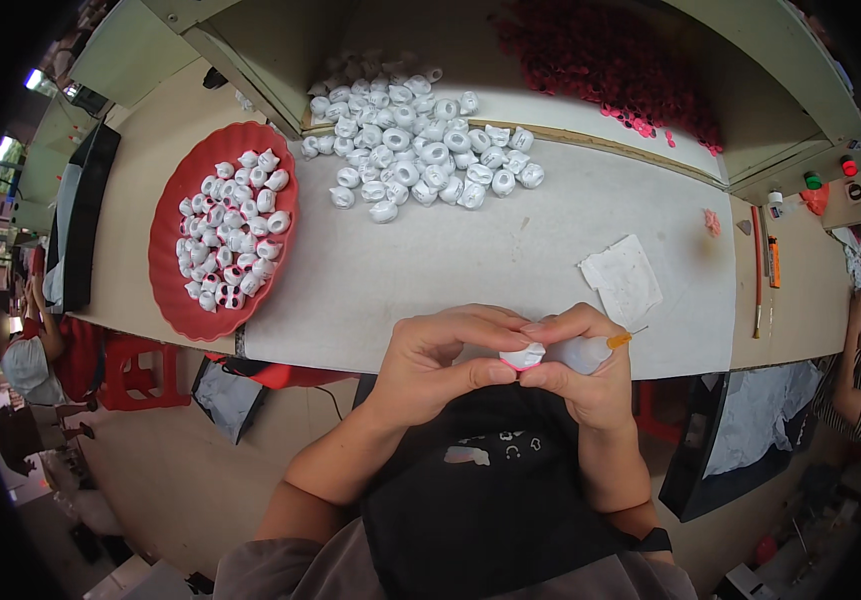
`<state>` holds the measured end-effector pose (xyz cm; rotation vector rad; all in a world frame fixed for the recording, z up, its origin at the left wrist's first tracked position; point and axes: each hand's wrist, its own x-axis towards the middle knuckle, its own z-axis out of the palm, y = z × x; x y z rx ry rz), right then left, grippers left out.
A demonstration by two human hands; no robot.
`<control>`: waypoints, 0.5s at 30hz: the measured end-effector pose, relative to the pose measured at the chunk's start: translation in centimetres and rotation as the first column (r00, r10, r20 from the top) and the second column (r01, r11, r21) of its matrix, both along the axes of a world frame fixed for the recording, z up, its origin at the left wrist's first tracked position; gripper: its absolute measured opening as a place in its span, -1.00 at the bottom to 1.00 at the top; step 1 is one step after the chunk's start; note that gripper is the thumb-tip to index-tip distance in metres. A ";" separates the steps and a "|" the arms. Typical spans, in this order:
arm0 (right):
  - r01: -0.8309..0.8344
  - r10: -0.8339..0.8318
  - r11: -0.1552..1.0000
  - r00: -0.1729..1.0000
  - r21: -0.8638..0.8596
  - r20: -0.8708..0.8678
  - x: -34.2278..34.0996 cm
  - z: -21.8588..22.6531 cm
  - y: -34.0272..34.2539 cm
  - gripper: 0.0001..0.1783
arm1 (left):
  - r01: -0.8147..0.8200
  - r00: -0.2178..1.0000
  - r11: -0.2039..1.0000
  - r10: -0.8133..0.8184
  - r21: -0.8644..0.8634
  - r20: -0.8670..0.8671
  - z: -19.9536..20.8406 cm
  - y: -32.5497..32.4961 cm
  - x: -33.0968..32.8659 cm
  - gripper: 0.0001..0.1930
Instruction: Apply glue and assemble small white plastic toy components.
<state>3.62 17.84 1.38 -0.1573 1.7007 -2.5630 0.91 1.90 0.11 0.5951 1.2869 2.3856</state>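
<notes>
Near the front edge of the table, my left hand (pixel 440 362) pinches a small white figure piece (pixel 523 356) with a pink underside between thumb and fingertips. My right hand (pixel 590 385) touches the same piece from the other side with thumb and forefinger. Also held in my right hand is a translucent squeeze bottle (pixel 584 354), its orange needle tip (pixel 618 341) pointing right. Beyond my hands lies a heap of similar white pieces (pixel 405 172). To the left, a red scalloped bowl (pixel 178 305) holds more white pieces, some showing pink and black parts.
A crumpled white tissue (pixel 622 280) lies right of centre. Many pink pieces (pixel 640 122) are heaped under the shelf. An orange cutter (pixel 773 262) and a thin brush (pixel 757 270) lie at right. People sit at both sides. A black tray (pixel 695 480) stands below the table edge.
</notes>
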 end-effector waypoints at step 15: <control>-0.011 0.007 0.998 0.998 0.066 0.067 1.0 -1.8 -0.7 -0.68 | -0.232 0.960 0.972 0.222 -0.042 -0.169 0.7 -1.2 2.5 -0.81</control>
